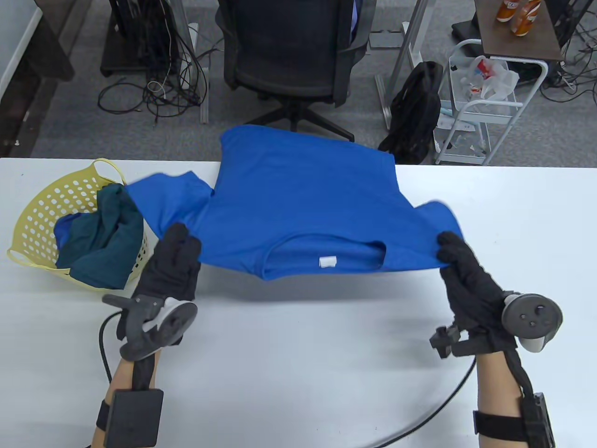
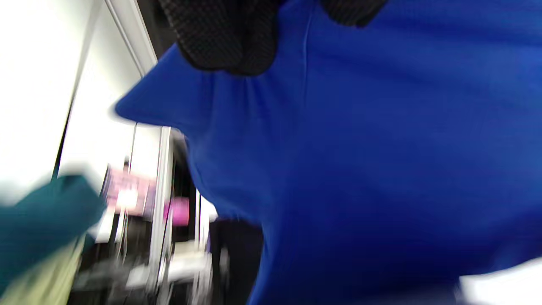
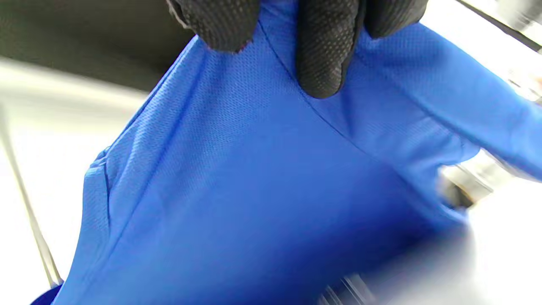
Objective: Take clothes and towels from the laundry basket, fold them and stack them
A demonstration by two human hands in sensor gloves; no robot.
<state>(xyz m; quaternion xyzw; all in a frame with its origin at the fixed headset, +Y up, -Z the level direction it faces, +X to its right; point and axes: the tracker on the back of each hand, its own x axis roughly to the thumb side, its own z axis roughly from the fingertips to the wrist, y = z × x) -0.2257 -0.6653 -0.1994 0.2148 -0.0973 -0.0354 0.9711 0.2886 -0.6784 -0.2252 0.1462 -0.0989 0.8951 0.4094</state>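
1. I see the left hand (image 1: pixel 171 266) in its black sensor glove, fingers closed, gripping the bright blue knit t-shirt (image 1: pixel 303 196) at its shoulder, just inside the sleeve.
2. In the left wrist view the gloved fingers (image 2: pixel 228 38) pinch a bunched fold of the blue t-shirt (image 2: pixel 360 161); the picture is blurred.
3. My right hand (image 1: pixel 466 275), also black-gloved, is closed on the other shoulder of the shirt; the sleeve sticks out past its fingertips.
4. In the right wrist view the fingertips (image 3: pixel 319 51) press down on the shirt fabric (image 3: pixel 254 178) along a seam, with the cloth hanging below them.
5. The shirt is stretched between both hands, collar edge and white neck tag (image 1: pixel 328 262) nearest the hands, body reaching away from them to the far edge of the white table (image 1: pixel 298 364). The collar edge looks raised above the table, casting a shadow under it.
6. Just outside the left hand is a pale yellow perforated plastic laundry basket (image 1: pixel 51 205), tipped on its side and touching the table.
7. A dark teal towel-like cloth (image 1: pixel 105 242) spills out of the basket mouth, close beside the left hand; a bit of blue fabric (image 1: pixel 65 227) lies under it.
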